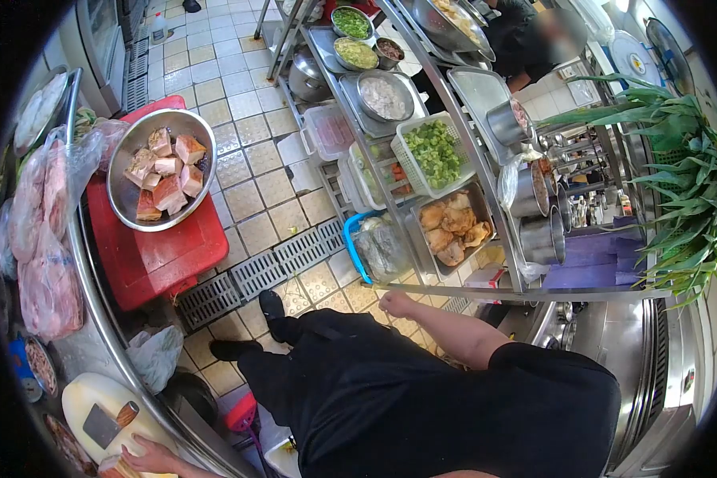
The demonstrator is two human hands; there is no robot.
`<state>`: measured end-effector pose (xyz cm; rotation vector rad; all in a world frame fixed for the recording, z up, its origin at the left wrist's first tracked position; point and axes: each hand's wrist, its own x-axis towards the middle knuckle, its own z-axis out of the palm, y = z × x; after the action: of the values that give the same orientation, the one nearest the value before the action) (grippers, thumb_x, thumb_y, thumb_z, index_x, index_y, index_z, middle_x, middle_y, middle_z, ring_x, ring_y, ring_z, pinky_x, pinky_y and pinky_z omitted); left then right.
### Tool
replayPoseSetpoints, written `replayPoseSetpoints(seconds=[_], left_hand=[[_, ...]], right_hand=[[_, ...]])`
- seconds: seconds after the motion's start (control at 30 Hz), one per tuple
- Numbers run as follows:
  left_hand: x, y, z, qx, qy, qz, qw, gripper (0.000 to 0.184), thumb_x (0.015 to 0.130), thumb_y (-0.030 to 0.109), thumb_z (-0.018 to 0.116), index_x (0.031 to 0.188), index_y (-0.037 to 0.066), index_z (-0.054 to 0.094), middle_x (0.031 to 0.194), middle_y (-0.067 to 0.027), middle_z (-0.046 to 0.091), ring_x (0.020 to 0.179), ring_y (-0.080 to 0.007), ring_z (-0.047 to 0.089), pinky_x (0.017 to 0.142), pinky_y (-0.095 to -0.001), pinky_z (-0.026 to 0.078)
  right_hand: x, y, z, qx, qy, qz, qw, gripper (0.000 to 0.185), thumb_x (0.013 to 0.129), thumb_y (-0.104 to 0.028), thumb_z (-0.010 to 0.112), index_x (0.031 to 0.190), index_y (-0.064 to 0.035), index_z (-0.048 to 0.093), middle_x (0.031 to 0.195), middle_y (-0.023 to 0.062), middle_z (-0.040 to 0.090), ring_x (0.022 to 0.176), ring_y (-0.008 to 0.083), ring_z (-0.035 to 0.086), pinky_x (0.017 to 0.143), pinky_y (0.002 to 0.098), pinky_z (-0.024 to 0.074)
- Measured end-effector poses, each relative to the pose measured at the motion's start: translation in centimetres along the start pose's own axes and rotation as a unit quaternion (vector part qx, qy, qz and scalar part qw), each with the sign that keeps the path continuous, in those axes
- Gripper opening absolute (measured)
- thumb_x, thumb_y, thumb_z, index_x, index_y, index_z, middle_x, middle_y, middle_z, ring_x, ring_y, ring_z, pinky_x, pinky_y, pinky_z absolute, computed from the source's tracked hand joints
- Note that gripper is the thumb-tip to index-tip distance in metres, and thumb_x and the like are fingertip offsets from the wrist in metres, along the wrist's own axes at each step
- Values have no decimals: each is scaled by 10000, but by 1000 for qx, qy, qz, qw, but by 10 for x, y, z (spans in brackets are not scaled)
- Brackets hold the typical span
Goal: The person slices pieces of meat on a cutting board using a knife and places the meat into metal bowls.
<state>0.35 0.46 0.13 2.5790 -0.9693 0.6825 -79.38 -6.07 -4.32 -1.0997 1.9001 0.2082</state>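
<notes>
At the lower left, my left hand lies at a piece of browned-skin pork on the edge of a pale cutting board. Its fingers bend over the meat, partly cut off by the frame. A cleaver with a wooden handle rests on the board beyond that hand. My right hand hangs beside the steel rack, fingers curled, with nothing visible in it. A steel bowl of similar pork chunks stands on a red lidded bin.
Bagged raw meat lies on the steel counter. The rack carries chopped greens, a tray of browned meat pieces and several pots. Another person is behind it. A drain grate crosses the tiled floor.
</notes>
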Motion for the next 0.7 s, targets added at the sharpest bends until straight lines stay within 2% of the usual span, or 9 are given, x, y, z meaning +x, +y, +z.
replayPoseSetpoints(seconds=[0.33,0.4,0.53,0.6,0.7], left_hand=[[0,-5,6,11,10,1,1000,529,933,446,698,1282,53,638,1345,-166,589,1323,-336,486,1125,-464,395],[1,-7,6,16,4,1,1000,530,933,447,698,1283,55,637,1343,-165,591,1320,-333,489,1123,-462,395],[1,-2,3,4,6,-2,1000,532,935,446,697,1288,53,632,1340,-167,594,1314,-335,492,1120,-461,395],[1,0,2,2,5,-3,1000,533,936,445,696,1291,51,631,1340,-168,595,1313,-337,493,1118,-462,395],[2,-4,3,4,2,-2,1000,536,940,445,692,1292,47,629,1341,-171,593,1312,-339,492,1115,-463,396]], right_hand=[[0,-3,-1,30,0,28,999,251,886,-282,660,890,-42,734,859,122,736,817,228,693,747,385,535],[1,-2,-1,11,-2,6,1000,197,906,-234,638,885,-50,705,779,88,707,678,196,674,676,370,540],[4,1,2,17,-7,32,999,193,904,-238,641,895,-58,711,809,91,716,710,195,684,690,373,546],[4,1,3,61,-7,58,996,250,860,-288,692,909,-47,740,854,116,736,803,208,688,744,372,541],[3,1,2,25,-1,43,999,253,855,-295,693,894,-52,750,818,110,736,773,205,691,734,372,546]])
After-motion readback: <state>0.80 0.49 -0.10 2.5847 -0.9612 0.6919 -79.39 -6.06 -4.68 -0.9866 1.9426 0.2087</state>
